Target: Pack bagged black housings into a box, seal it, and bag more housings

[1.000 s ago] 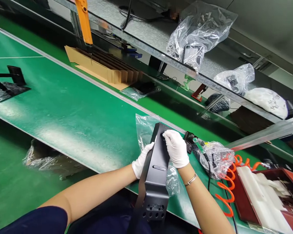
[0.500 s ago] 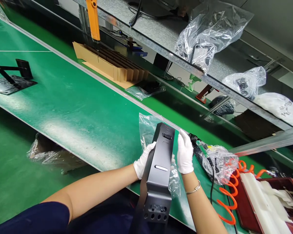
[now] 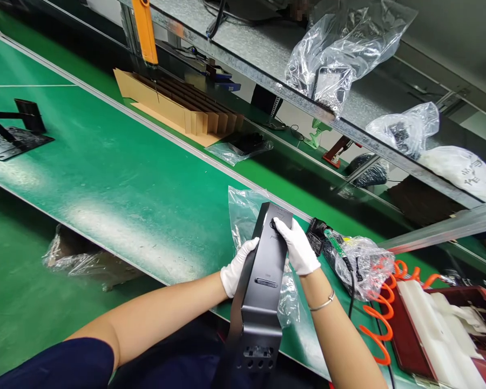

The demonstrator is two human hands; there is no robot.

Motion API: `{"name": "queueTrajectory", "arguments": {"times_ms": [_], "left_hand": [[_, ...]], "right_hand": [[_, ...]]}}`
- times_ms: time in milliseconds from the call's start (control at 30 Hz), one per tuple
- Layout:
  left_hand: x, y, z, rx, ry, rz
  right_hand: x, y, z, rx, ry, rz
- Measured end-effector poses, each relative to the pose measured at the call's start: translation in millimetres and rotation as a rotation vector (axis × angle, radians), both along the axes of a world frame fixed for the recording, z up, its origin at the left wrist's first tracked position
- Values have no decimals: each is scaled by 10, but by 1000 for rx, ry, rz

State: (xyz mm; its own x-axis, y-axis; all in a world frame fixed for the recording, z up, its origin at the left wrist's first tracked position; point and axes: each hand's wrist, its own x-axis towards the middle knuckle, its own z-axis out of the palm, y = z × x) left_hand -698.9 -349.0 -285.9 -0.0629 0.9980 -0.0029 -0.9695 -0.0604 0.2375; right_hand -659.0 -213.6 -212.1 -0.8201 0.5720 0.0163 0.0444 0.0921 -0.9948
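Observation:
A long dark grey metal housing (image 3: 264,265) is held upright and slightly tilted over the bench's near edge. Its face has an oval cutout near the top, a slot lower down and a row of round holes by the bent lower end. White-gloved, my left hand (image 3: 238,267) grips its left side; the fingers behind it are hidden. My right hand (image 3: 298,246), also gloved, is closed on the upper right edge, its thumb at the oval cutout. Clear plastic bags (image 3: 243,210) lie on the bench behind the housing.
A black stand (image 3: 16,135) rests on the green bench (image 3: 125,178) at left. Cardboard dividers (image 3: 186,108) lie behind, below a hanging orange screwdriver (image 3: 144,32). At right are a coiled orange hose (image 3: 375,329), a bagged bundle (image 3: 364,265) and a red fixture (image 3: 413,340); bags line the shelf above.
My right hand has moved left from beside the housing onto its upper edge, with the thumb on the oval cutout. My left hand keeps its grip. The view has shifted slightly.

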Motion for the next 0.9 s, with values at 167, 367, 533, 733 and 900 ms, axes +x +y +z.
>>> {"name": "queueTrajectory", "arguments": {"times_ms": [167,367,533,733,900], "left_hand": [[-3,13,-72,-80,-23,18],[8,-4,6,-136,-31,42],[16,-40,73,-48,15,33],[36,-54,68,-125,51,78],[28,-25,-54,-193,63,165]], "right_hand": [[30,-45,-75,-29,25,-28],[69,-69,-60,66,12,-68],[249,-74,-34,217,97,-140],[308,-229,12,463,-87,-286],[215,-344,109,640,-317,-282]]}}
